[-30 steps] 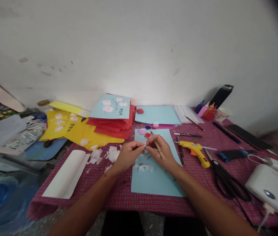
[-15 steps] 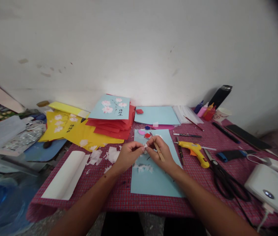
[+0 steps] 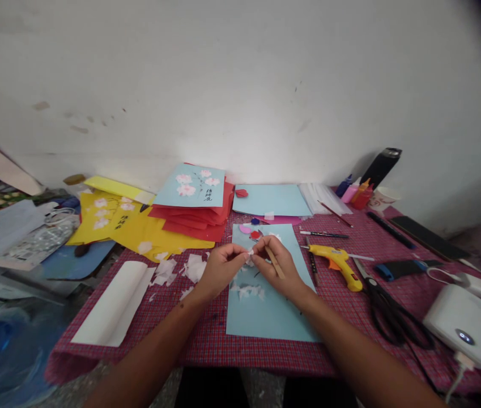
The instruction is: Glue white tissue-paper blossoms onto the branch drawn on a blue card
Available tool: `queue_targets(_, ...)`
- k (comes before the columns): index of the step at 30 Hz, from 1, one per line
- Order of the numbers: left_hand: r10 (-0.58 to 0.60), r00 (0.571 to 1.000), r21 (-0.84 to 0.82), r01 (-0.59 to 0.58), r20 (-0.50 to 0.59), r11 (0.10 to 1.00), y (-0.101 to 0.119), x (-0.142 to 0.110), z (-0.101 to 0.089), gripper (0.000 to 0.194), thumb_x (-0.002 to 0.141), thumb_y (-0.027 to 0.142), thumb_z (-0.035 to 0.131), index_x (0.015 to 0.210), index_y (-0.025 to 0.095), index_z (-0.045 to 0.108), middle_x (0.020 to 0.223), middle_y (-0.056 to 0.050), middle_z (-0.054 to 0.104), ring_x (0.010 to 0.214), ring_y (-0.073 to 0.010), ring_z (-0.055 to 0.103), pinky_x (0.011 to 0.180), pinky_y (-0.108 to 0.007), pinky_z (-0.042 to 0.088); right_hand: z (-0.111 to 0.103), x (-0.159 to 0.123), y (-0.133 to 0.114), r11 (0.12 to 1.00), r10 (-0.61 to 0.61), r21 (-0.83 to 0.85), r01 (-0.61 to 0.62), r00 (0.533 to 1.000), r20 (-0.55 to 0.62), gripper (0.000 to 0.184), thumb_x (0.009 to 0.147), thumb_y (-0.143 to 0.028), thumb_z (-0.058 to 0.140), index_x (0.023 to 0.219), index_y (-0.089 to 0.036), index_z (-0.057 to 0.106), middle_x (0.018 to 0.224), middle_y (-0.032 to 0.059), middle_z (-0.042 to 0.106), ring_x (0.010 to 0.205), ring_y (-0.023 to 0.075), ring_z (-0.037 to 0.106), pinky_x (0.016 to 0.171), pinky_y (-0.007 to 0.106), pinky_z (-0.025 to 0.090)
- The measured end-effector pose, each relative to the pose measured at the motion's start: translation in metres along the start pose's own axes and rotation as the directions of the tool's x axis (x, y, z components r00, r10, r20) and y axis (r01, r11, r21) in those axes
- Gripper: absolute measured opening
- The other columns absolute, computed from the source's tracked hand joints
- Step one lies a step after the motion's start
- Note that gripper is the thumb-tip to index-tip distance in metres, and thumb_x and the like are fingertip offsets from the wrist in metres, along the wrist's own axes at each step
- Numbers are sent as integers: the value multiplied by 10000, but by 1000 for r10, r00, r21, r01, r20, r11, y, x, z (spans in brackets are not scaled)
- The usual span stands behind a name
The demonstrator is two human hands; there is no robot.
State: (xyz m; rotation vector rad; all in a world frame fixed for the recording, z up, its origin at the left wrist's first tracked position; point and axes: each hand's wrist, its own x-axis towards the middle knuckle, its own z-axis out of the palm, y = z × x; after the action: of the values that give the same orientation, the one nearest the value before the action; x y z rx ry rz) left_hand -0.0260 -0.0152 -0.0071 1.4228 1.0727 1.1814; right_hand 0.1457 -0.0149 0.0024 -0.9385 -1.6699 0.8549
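Note:
Between the fingertips of my left hand (image 3: pixel 224 266) and my right hand (image 3: pixel 277 263) is a small piece of white tissue paper (image 3: pixel 250 254), pinched from both sides. A light wooden stick (image 3: pixel 275 262) is also tucked in my right hand, slanting across its fingers. Both hands hover over a light blue sheet of paper (image 3: pixel 265 317). White crumpled tissue petals (image 3: pixel 247 291) lie on that sheet below my hands. Near its top sit a pink disc (image 3: pixel 245 229) and a red one (image 3: pixel 255 234). My fingers hide part of the sheet's middle.
Torn tissue scraps (image 3: pixel 195 267) and a folded white sheet (image 3: pixel 113 306) lie left. Red papers (image 3: pixel 198 222) carry a blossom picture (image 3: pixel 193 187). To the right are a yellow glue gun (image 3: pixel 337 263), black scissors (image 3: pixel 393 311), a white power bank (image 3: pixel 465 326) and paint bottles (image 3: pixel 361 192).
Hardly anything differs. Both hands stay in the same place, with the tissue piece still pinched between them and the fingers shifting only slightly.

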Motion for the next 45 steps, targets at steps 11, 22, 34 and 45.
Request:
queue_targets(11,9,999,0,-9,34,1000,3,-1,1,203,811,345,704,865,150,703,801,-29,681,724,-138,587,683,-246,450,1,0,4,1000,-8,-13,8,1000,-12,116,845,-236,626,869,-230,513,769,-17,511,676,148,474,625,279,402)
queue_targets(22,20,997,61,-15,-70,998,1,0,1,152,811,302,678,857,158,698,788,-20,673,715,-136,586,675,-242,453,1,0,-1,1000,8,-19,-8,1000,10,120,821,-184,610,866,-230,509,769,-16,518,675,151,480,624,284,405)
queue_targets(34,-12,998,-46,15,66,999,1,0,3,191,797,318,702,876,145,691,776,-16,663,699,-122,580,655,-235,445,2,-1,5,1000,15,17,-14,1000,-3,112,842,-205,611,870,-236,506,787,-11,540,677,155,494,628,292,420)
queue_targets(45,-124,992,-259,117,-11,959,0,3,5,158,743,250,729,805,140,634,719,-1,653,643,-104,589,642,-232,470,2,-4,-1,987,-94,-131,96,995,24,162,818,-153,600,902,-239,491,809,-10,539,708,155,530,672,296,445)
